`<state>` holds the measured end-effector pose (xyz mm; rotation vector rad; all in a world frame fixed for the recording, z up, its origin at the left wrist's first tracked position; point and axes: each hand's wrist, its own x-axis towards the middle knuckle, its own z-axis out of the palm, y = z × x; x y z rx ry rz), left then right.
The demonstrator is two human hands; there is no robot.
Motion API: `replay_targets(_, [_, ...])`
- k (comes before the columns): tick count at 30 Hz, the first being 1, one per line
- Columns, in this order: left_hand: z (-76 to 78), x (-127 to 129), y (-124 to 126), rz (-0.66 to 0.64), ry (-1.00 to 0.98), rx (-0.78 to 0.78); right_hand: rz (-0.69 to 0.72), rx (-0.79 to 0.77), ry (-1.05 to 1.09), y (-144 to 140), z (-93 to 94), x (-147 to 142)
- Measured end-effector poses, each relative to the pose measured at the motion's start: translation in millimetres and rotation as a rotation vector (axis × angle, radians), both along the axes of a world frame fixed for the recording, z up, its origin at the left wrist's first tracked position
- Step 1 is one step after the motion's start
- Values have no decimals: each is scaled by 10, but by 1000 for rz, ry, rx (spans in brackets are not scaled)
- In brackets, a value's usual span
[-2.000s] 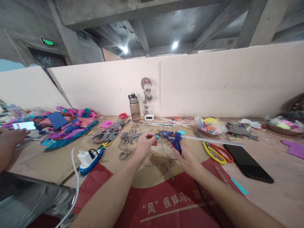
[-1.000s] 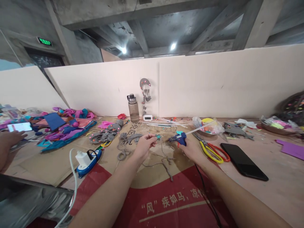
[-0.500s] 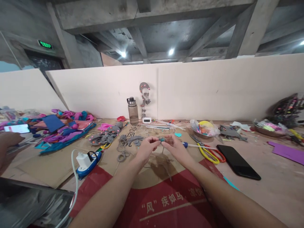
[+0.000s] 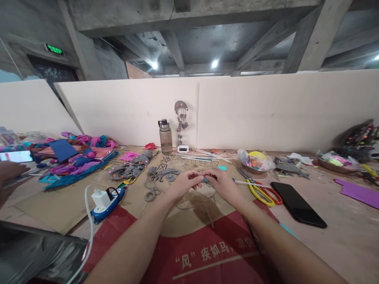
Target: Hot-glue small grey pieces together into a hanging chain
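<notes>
My left hand [image 4: 187,186] and my right hand [image 4: 220,184] meet above the cardboard, fingertips pinched together on a small teal piece [image 4: 205,179]. Fingers cover most of that piece, so its shape cannot be made out. Below the hands, a thin grey cord [image 4: 211,217] trails over the cardboard [image 4: 189,227]; whether it joins the teal piece is hidden. Left of my left hand lie a looped bundle of grey cord [image 4: 152,193] and grey felt-like cutouts [image 4: 168,173]. A white stick [image 4: 244,182] and yellow-and-red-handled scissors [image 4: 262,196] rest beyond my right hand.
A black phone [image 4: 297,204] lies at right, near a bowl of bagged material [image 4: 257,161]. A power strip [image 4: 108,205] with a white cable sits at left. Behind stand a bottle [image 4: 165,138] and small clock [image 4: 182,149]. Another person's hand [image 4: 10,172] shows far left.
My fingertips have closed further over the teal piece, which shows less now. The view has shifted slightly. The other person's hand and lit phone appear farther left.
</notes>
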<state>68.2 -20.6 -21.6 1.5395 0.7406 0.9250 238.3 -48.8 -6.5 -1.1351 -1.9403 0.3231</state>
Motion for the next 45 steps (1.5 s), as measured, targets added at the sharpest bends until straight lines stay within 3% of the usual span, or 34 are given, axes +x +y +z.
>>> replay_targets(11, [-80,-23,45,-119,-94,-276,-62,-35,-29,-68,-26,3])
replay_targets(18, [-126,27,33,12,-92,-258,-96,193,-204,-44,-117,6])
replay_targets(25, [-99,68,14,142,-172,-283,-138,198,-305,-146,-136,-111])
replay_targets(35, [-21,82,-21,173,-333,-370,-226,164,-94,-151,-126,-158])
replay_targets(45, [-18,101,-34,153,-414,-393,-289,129,-78,-136,-143,-153])
